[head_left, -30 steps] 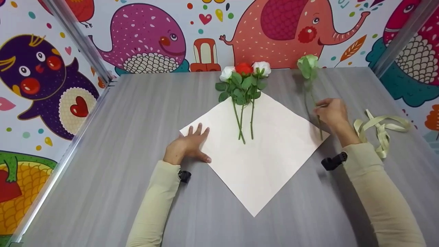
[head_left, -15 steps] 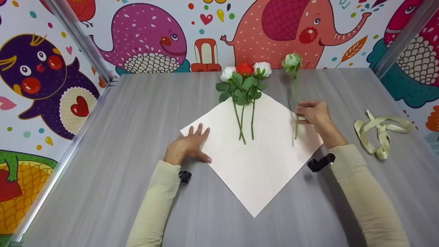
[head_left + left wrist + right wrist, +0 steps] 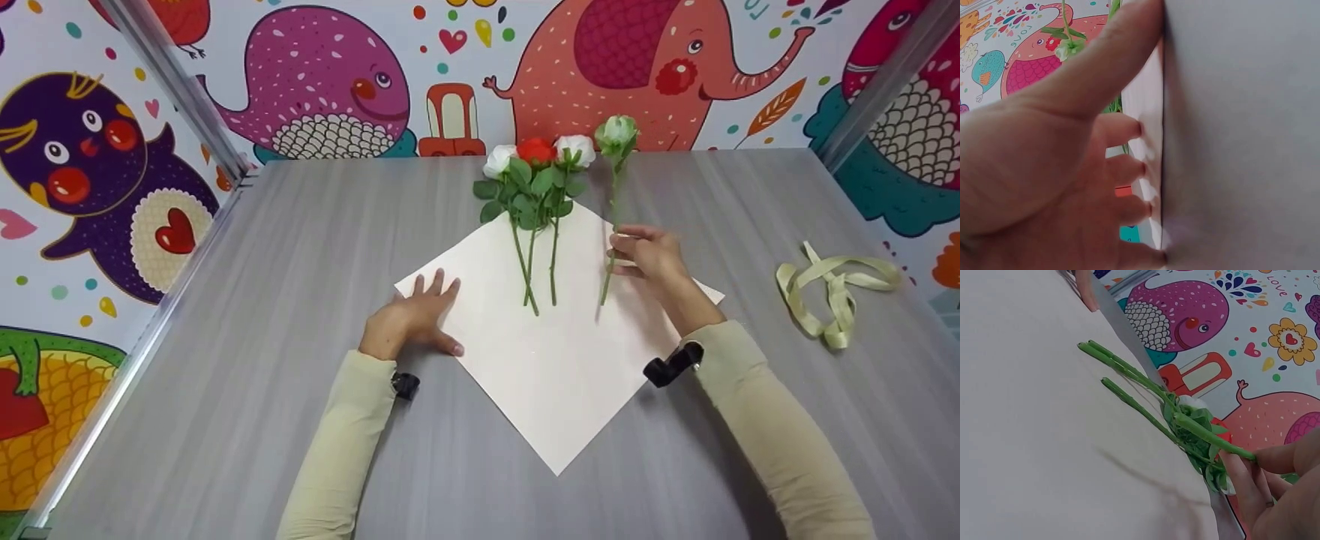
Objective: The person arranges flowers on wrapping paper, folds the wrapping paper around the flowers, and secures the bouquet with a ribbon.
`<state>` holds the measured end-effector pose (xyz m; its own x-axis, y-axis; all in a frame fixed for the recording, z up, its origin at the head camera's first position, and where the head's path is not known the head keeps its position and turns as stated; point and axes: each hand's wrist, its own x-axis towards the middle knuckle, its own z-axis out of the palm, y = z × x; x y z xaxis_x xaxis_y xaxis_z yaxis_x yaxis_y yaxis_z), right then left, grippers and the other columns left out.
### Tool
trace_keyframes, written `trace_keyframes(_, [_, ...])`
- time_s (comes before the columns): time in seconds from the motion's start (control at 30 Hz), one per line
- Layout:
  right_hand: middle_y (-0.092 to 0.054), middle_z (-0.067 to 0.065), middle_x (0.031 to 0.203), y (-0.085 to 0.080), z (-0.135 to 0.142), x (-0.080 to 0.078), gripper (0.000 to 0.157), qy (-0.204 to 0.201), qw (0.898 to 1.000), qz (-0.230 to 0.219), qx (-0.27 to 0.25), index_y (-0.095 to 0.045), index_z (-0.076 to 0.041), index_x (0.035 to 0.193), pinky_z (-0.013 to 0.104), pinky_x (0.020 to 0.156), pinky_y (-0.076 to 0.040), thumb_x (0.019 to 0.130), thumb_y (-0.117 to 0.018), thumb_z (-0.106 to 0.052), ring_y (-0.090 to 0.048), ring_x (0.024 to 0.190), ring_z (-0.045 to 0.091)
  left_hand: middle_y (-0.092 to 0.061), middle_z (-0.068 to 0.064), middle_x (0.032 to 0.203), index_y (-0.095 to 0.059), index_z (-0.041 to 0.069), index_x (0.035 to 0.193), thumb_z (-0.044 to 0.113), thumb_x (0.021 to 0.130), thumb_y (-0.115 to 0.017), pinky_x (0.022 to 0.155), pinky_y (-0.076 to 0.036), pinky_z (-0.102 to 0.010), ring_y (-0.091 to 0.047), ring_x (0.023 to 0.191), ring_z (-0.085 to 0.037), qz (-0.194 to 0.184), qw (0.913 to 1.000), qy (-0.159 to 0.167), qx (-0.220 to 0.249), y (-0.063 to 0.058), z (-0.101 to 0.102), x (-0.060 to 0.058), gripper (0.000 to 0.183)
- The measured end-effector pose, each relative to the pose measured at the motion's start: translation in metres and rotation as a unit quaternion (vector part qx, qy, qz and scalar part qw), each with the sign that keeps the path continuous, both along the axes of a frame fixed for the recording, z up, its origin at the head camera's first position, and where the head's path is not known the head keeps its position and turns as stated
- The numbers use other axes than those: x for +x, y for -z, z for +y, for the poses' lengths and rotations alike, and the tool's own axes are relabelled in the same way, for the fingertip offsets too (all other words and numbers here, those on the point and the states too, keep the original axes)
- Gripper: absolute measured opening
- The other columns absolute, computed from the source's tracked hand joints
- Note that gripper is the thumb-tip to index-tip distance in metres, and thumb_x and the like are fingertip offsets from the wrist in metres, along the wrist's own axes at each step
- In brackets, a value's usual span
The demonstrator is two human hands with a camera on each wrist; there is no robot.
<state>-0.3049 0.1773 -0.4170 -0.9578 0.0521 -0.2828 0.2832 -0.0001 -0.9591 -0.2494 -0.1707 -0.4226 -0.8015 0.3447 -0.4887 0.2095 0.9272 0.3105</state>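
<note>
Right hand point(image 3: 651, 256) and the green rose point(image 3: 617, 135) it pinches have shifted leftward (left hand point(image 3: 412, 319) splayed on paper point(image 3: 555, 379)).

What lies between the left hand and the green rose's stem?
In the head view, three other rose stems lie there, on the pale paper.

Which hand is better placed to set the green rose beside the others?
Likely the right hand: it pinches the green rose near the other roses, while the left hand rests on the paper.

Smooth matt paper point(image 3: 551, 375), satiny ribbon point(image 3: 839, 297), wood-grained table point(image 3: 225, 367)
</note>
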Motion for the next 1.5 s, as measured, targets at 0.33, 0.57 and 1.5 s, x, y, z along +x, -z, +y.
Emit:
trace_keyframes(0.33, [-0.067, -0.008, 0.079, 0.006, -0.028, -0.009, 0.044, -0.001, 0.998, 0.010, 0.061, -0.054, 0.004, 0.137, 0.021, 0.061, -0.059, 0.096, -0.064, -0.008, -0.069, 0.075, 0.007, 0.009, -0.023, 0.167, -0.005, 0.008, 0.162, 0.048, 0.081, -0.080, 0.115, -0.006, -0.076, 0.008, 0.153, -0.049, 0.007, 0.9999, 0.005, -0.007, 0.002, 0.000, -0.001, 0.117])
trace_keyframes(0.57, [-0.064, -0.008, 0.081, 0.006, -0.049, -0.015, 0.043, -0.008, 0.998, 0.008, 0.066, -0.056, 0.004, 0.136, 0.024, 0.062, -0.060, 0.095, -0.065, -0.006, -0.070, 0.076, 0.012, 0.009, -0.023, 0.167, -0.004, 0.008, 0.162, 0.047, 0.081, -0.080, 0.115, -0.006, -0.076, 0.008, 0.153, -0.049, 0.004, 1.0000, 0.004, -0.006, -0.001, 0.001, 0.000, 0.117])
trace_keyframes(1.5, [-0.062, 0.000, 0.088, 0.024, -0.076, -0.028, 0.041, -0.019, 0.994, -0.022, 0.101, -0.061, -0.002, 0.131, 0.025, 0.058, -0.059, 0.093, -0.071, -0.013, -0.064, 0.072, 0.010, 0.009, -0.022, 0.167, -0.004, 0.009, 0.162, 0.047, 0.081, -0.080, 0.115, -0.006, -0.076, 0.007, 0.153, -0.049, 0.005, 0.9999, 0.005, -0.009, -0.001, 0.000, 0.002, 0.117])
